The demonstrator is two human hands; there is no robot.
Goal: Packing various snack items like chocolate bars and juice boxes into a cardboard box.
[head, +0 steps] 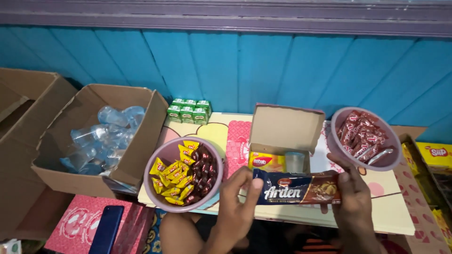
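at the near edge of a low patterned table [386, 211], a person's two bare hands hold a long dark-blue and brown wafer packet [296, 187] level between them. the left hand [238, 200] has its fingers curled closed around the packet's blue end, thumb on top; the right hand [351, 193] pinches the brown end, fingers folded behind it. the packet hangs just in front of a small open cardboard box [285, 129], whose lid stands upright and which holds a yellow packet [266, 161] and a clear plastic cup [294, 161]. to the left of the hands, a lilac bowl [157, 162] sits filled with yellow and dark brown wrapped sweets. down at the lower left, a dark blue phone [106, 229] lies on a pink box [75, 221]. beyond the right hand, a second lilac bowl [336, 136] holds red wrapped bars. farther left, a large brown carton [141, 146] contains clear plastic water cups [101, 138]. at the back, small green drink cartons [189, 111] stand against a blue plank wall [263, 66].
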